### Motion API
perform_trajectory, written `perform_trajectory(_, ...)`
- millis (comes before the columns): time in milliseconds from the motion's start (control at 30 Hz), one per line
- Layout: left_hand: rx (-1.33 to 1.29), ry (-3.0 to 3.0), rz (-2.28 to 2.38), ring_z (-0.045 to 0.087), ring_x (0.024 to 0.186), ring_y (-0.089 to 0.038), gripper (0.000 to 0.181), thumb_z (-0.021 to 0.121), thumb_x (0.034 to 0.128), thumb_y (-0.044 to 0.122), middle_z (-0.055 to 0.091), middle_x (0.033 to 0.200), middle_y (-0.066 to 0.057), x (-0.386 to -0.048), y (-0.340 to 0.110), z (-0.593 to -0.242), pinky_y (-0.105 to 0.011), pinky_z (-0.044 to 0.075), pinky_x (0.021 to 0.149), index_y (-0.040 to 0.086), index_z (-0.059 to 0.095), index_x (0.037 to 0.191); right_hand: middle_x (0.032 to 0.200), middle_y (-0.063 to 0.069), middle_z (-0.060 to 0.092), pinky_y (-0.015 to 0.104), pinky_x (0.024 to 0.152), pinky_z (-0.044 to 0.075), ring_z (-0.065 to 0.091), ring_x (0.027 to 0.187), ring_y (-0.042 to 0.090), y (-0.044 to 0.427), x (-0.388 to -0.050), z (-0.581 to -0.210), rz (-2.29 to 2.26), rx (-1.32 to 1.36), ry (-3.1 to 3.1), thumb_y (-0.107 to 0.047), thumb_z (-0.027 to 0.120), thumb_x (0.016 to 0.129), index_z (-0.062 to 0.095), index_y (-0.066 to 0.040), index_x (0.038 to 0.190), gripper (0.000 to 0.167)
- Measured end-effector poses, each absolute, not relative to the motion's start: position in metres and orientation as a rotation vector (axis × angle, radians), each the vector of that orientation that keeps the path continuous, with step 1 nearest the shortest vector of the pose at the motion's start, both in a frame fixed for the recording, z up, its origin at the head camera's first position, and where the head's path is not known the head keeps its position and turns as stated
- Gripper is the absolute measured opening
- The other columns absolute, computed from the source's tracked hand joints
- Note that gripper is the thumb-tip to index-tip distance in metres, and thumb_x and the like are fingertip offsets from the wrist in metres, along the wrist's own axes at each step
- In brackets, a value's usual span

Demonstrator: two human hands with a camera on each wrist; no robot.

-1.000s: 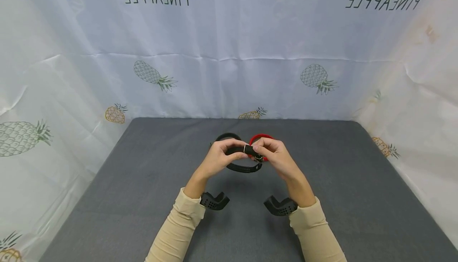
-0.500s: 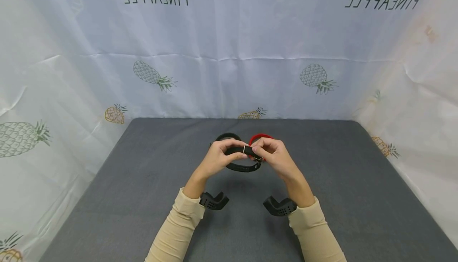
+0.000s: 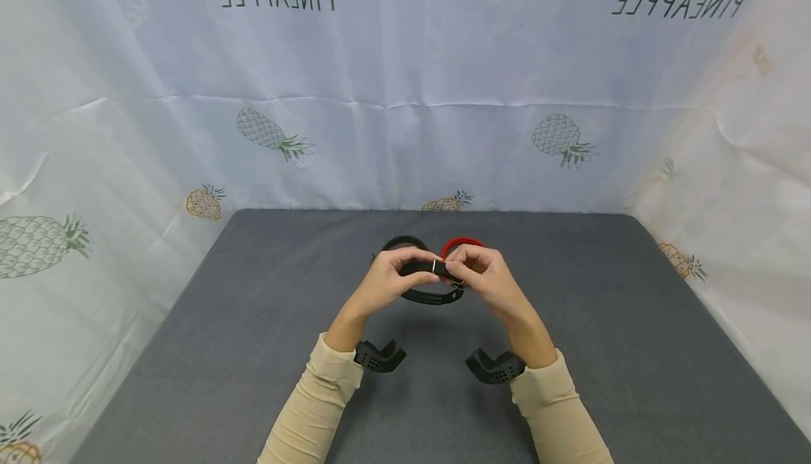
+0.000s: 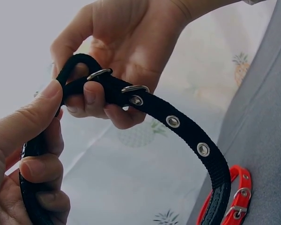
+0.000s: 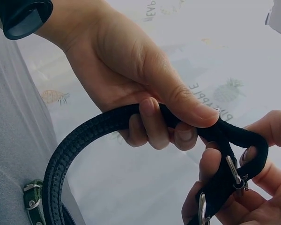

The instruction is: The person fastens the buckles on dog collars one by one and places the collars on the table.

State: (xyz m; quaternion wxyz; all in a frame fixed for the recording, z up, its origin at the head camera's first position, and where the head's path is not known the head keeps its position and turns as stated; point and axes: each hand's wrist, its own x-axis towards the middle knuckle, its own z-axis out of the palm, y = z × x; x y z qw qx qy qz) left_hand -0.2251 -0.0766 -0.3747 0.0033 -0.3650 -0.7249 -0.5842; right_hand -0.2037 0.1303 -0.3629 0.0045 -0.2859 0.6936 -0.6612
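A black dog collar (image 4: 187,133) with metal eyelets is held up above the table in both hands. My left hand (image 3: 380,279) grips its padded part (image 5: 79,133), thumb on top. My right hand (image 3: 491,277) pinches the buckle end, as the left wrist view shows. There the strap bends into a small loop (image 4: 79,58) beside the metal buckle (image 4: 99,74), with a second metal ring (image 4: 136,88) close by. The lower part of the collar (image 3: 434,298) hangs below my hands. Fingers partly hide the buckle.
A red collar (image 4: 243,187) with a silver buckle lies on the grey table (image 3: 253,309) behind my right hand. Behind my left hand lies a dark green collar (image 5: 34,201). A pineapple-print curtain (image 3: 405,154) surrounds the table's back and sides.
Both hands stay nearly in place. My right thumb has shifted slightly on the strap near the buckle, and less of the buckle end shows in the head view.
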Motion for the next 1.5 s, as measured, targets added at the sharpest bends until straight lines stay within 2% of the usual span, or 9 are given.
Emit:
perform_trajectory(400, -1.167, -2.288, -1.792, 0.063, 0.081, -0.002, 0.026, 0.070, 0.0863, 0.008, 0.068, 0.102, -0.019, -0.2255, -0.0760, -0.3751, -0.024, 0.056, 0.071, 0.000, 0.069, 0.111, 0.080, -0.009, 0.059, 0.028, 0.064, 0.048, 0.054, 0.068, 0.008, 0.1300, -0.2039, -0.3640, -2.068, -0.903, 2.173, -0.005, 0.055, 0.095, 0.056, -0.014, 0.075, 0.022)
perform_trajectory(567, -1.181, -2.310, -1.805, 0.065, 0.081, -0.008, 0.027, 0.069, 0.0873, 0.007, 0.068, 0.104, -0.019, -0.2253, -0.0767, -0.3763, -0.026, 0.056, 0.071, 0.000, 0.068, 0.113, 0.077, -0.006, 0.059, 0.026, 0.065, 0.048, 0.055, 0.069, 0.008, 0.1287, -0.2039, -0.3650, -2.048, -0.878, 2.176, -0.005, 0.056, 0.096, 0.055, -0.007, 0.076, 0.019)
perform_trajectory(700, -1.201, -2.340, -1.812, 0.062, 0.081, -0.003, 0.028, 0.067, 0.0896, 0.010, 0.068, 0.107, -0.018, -0.2251, -0.0780, -0.3758, -0.025, 0.054, 0.071, 0.002, 0.067, 0.117, 0.072, -0.005, 0.056, 0.031, 0.062, 0.044, 0.050, 0.065, 0.009, 0.1275, -0.2038, -0.3651, -2.006, -0.813, 2.232, -0.006, 0.056, 0.096, 0.053, 0.000, 0.079, 0.018)
perform_trajectory(900, -1.208, -2.373, -1.823, 0.059, 0.082, -0.001, 0.029, 0.065, 0.0916, 0.015, 0.068, 0.110, -0.016, -0.2253, -0.0791, -0.3748, -0.029, 0.053, 0.072, 0.004, 0.066, 0.119, 0.074, -0.009, 0.054, 0.026, 0.058, 0.039, 0.045, 0.060, 0.007, 0.1275, -0.2032, -0.3637, -2.043, -0.752, 2.207, -0.004, 0.058, 0.094, 0.049, -0.009, 0.084, 0.014)
perform_trajectory(1067, -1.209, -2.369, -1.845, 0.062, 0.086, -0.001, 0.030, 0.065, 0.0920, 0.015, 0.069, 0.110, -0.017, -0.2252, -0.0790, -0.3743, -0.030, 0.055, 0.075, 0.004, 0.066, 0.119, 0.078, -0.009, 0.055, 0.023, 0.060, 0.044, 0.049, 0.062, 0.006, 0.1266, -0.2039, -0.3635, -2.095, -0.803, 2.093, -0.003, 0.058, 0.094, 0.048, -0.012, 0.089, 0.015)
perform_trajectory(1267, -1.206, -2.347, -1.868, 0.062, 0.089, 0.002, 0.030, 0.064, 0.0926, 0.017, 0.068, 0.111, -0.020, -0.2242, -0.0791, -0.3726, -0.021, 0.053, 0.076, 0.001, 0.065, 0.119, 0.081, -0.010, 0.058, 0.022, 0.061, 0.045, 0.051, 0.063, 0.006, 0.1270, -0.2037, -0.3606, -2.059, -0.723, 2.095, -0.009, 0.058, 0.096, 0.052, -0.014, 0.094, 0.008)
perform_trajectory(1433, -1.212, -2.316, -1.893, 0.064, 0.092, 0.003, 0.033, 0.064, 0.0931, 0.018, 0.067, 0.113, -0.023, -0.2234, -0.0796, -0.3721, -0.028, 0.056, 0.082, -0.001, 0.064, 0.120, 0.082, -0.008, 0.057, 0.024, 0.063, 0.044, 0.051, 0.067, 0.007, 0.1310, -0.2046, -0.3595, -1.948, -0.694, 2.136, -0.017, 0.055, 0.099, 0.055, -0.015, 0.098, 0.002)
perform_trajectory(1500, -1.209, -2.300, -1.891, 0.064, 0.092, 0.003, 0.034, 0.064, 0.0934, 0.018, 0.066, 0.113, -0.024, -0.2239, -0.0799, -0.3727, -0.031, 0.057, 0.084, -0.002, 0.063, 0.121, 0.083, -0.007, 0.057, 0.025, 0.065, 0.046, 0.052, 0.068, 0.009, 0.1326, -0.2053, -0.3598, -1.921, -0.685, 2.138, -0.022, 0.054, 0.100, 0.056, -0.015, 0.099, 0.007)
